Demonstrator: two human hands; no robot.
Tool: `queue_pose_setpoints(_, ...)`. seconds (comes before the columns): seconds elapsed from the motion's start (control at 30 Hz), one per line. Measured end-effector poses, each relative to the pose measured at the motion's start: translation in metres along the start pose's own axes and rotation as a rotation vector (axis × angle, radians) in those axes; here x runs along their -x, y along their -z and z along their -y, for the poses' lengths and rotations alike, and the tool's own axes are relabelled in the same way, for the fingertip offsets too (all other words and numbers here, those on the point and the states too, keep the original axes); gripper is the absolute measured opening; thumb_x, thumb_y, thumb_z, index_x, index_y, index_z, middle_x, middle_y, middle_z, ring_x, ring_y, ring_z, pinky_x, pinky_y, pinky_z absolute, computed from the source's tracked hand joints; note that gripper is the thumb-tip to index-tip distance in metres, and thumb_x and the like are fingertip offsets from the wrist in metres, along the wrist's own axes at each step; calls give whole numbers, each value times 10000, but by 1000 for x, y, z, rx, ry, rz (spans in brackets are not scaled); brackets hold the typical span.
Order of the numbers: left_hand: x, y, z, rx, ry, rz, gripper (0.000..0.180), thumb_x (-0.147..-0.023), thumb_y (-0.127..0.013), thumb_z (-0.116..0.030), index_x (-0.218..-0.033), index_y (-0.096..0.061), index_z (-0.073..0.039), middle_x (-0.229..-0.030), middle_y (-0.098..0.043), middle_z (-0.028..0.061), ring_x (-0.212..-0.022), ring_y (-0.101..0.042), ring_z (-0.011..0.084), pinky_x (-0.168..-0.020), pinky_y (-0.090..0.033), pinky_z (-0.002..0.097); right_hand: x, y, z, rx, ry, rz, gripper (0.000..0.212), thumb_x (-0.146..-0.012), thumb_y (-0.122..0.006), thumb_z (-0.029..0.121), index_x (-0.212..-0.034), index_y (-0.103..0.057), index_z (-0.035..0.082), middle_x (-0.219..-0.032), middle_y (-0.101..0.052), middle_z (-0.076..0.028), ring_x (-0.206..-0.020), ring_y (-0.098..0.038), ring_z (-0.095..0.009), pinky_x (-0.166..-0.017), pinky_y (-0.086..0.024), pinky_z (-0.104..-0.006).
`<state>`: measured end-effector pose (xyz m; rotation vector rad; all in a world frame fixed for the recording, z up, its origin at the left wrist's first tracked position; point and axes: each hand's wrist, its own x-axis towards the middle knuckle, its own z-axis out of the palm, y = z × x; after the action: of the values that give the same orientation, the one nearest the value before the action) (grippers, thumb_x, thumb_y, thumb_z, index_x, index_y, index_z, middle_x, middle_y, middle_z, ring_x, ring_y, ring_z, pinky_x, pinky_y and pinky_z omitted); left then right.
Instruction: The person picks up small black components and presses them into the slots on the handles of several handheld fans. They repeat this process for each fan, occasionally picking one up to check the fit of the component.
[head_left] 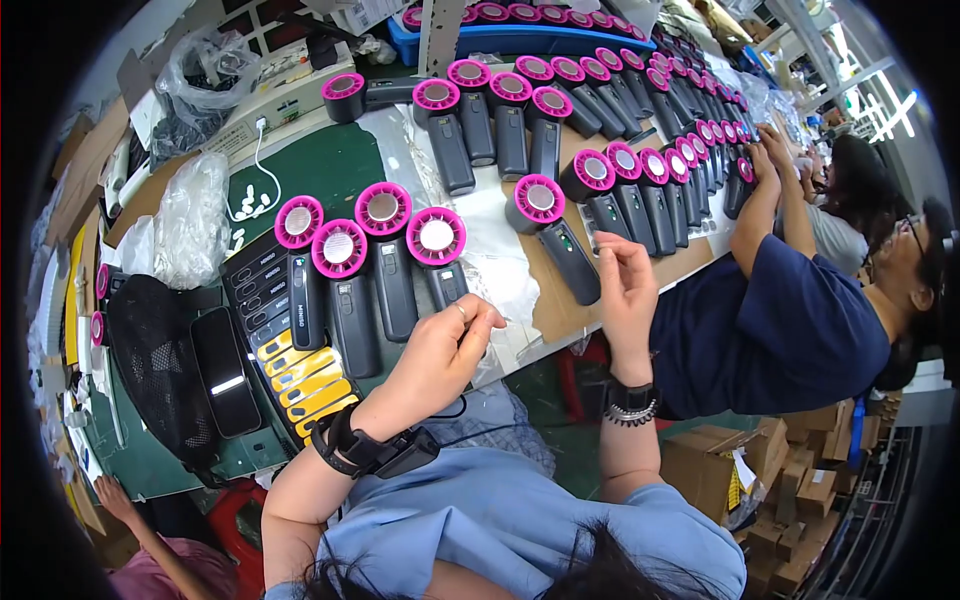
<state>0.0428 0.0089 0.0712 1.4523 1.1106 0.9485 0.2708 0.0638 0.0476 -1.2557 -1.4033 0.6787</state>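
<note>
My left hand [440,345] is closed, thumb against fingertips, in front of a grey handheld fan [447,284] with a pink ring head. Whether anything is pinched there is hidden. To the right, my right hand [629,290] has its thumb and fingers pressed together; a tiny thing may be between the tips, too small to name. It hovers beside another grey handheld fan [570,263], which lies on brown cardboard with a small opening in its handle. Several fans lie left of my left hand, among them a fan [308,300] overlapping a row of labelled dark strips.
Rows of fans [655,215] stretch away on the right, where a co-worker's arms [762,180] reach in. Yellow sticker strips [310,385], a black phone [226,372] and a mesh pouch [160,365] lie left. A blue tray [400,45] stands behind; cardboard boxes [700,465] are at lower right.
</note>
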Motion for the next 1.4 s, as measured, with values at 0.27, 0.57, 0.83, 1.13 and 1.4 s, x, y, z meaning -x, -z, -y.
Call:
queue_pose_setpoints(0.27, -9, -1, 6, -355, -159, 57, 287, -928, -474, -97, -1206, -534, -56, -633, -537, 124, -534, -541, 263, -528, -434, 347, 31, 2, 7, -82, -201, 249, 84, -927, -533, 45, -984, -569, -6, -1042, -632, -76, -864, -580, -75, -778, -456, -219)
queue_pose_setpoints(0.57, -13, -12, 6, -824, -137, 221, 458, -860, -502, -50, -1314, -442, -31, -740, -605, 178, -639, -610, 345, -582, -496, 443, -4, 1, 3, -147, -134, 283, 108, -888, -572, -1, -960, -647, -31, -915, -591, -27, -791, -560, -66, -692, -440, -195)
queue_pose_setpoints(0.83, -41, -11, -9, -960, -158, 270, 591, -783, -535, -16, -1354, -387, -6, -715, -596, 167, -618, -620, 319, -548, -496, 424, -14, -5, 0, -202, -110, 293, 116, -866, -591, -19, -962, -655, -30, -893, -560, -15, -751, -524, -52, -642, -408, -188)
queue_pose_setpoints(1.13, -57, -12, -1, -1068, -268, 250, 636, -737, -531, -13, -1353, -383, 39, -655, -591, 116, -547, -629, 236, -476, -503, 345, -10, -3, -7, -148, -113, 295, 121, -860, -588, -26, -960, -655, -31, -896, -566, -26, -758, -531, -60, -648, -410, -186)
queue_pose_setpoints(1.4, -57, -15, -3, -1035, -156, 268, 686, -720, -534, 19, -1386, -375, -32, -732, -598, 163, -622, -629, 297, -546, -504, 400, -12, -2, -8, -162, -121, 286, 123, -856, -590, -27, -958, -659, -34, -904, -569, -27, -756, -531, -62, -647, -408, -185)
